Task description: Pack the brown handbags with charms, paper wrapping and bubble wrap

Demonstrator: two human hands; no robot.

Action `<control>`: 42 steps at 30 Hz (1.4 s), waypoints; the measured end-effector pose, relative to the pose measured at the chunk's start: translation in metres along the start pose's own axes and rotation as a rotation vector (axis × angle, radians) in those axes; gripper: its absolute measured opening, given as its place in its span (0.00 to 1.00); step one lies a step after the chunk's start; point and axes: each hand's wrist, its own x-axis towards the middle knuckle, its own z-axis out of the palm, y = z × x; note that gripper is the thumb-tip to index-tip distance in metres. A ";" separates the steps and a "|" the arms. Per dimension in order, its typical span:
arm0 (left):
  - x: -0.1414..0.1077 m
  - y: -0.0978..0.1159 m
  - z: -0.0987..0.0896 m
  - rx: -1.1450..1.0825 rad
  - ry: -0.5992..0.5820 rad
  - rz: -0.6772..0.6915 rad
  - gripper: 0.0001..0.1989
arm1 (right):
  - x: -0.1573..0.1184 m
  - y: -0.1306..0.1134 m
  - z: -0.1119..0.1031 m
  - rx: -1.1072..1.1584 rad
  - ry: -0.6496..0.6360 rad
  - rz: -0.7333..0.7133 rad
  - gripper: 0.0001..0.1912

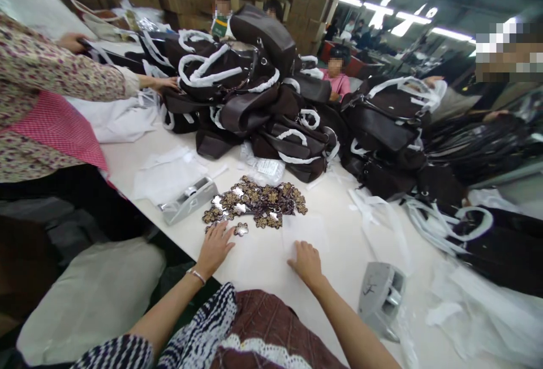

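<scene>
My left hand (217,247) lies at the near left edge of a pile of flower-shaped tags (265,199), its fingers apart and touching the tags there. A single silver-faced flower tag (241,229) is just right of those fingertips. On the white table, my right hand (306,262) rests with its fingers bent over the lower edge of a thin white sheet (303,232); whether it pinches the sheet is hard to tell. A clear plastic packet with a printed label (270,170) sits behind the tags.
Dark handbags with white-wrapped handles (254,91) are heaped across the back. Grey tape dispensers (189,200) stand left of the tags and at the right (382,300). A person's arm (156,82) reaches toward the bags from the left.
</scene>
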 end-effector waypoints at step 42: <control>0.140 0.161 -0.038 -1.285 -0.443 -0.116 0.20 | 0.018 0.030 -0.063 1.980 0.115 0.458 0.31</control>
